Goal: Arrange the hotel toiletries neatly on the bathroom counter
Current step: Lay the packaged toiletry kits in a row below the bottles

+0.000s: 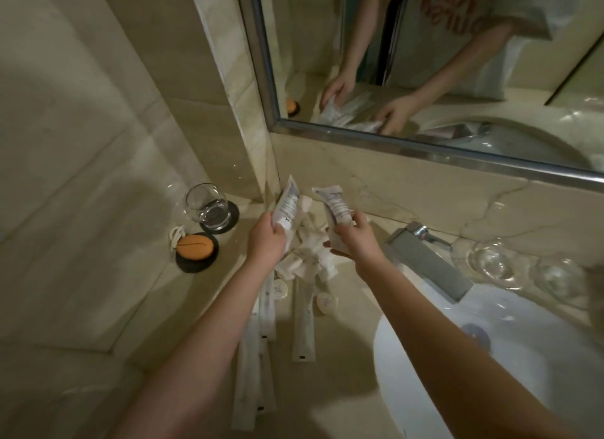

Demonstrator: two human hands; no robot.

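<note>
My left grip [266,239] is curled round the lower end of the left tube [287,206], and my right grip [358,242] holds the right tube [336,206] the same way. Both tubes are lifted off the bench [209,295], their long axes running away from me toward the wall under the mirror [425,62], crimped ends leaning a little toward each other. Directly below and between my grips lies the heap of small white sachets [310,259], so neither tube can go straight down; I judge the bare strip behind the heap is the likely spot. Nearer me the long wrapped packets [302,324] lie lengthwise, with two small round lids [281,288] beside them. To the left, well clear, a glass [209,210] stands on a dark coaster and an orange soap [195,247] sits on its dish. The tap [425,259] is just beside my right grip and crowds that side, with the basin [490,357] beyond it.
</note>
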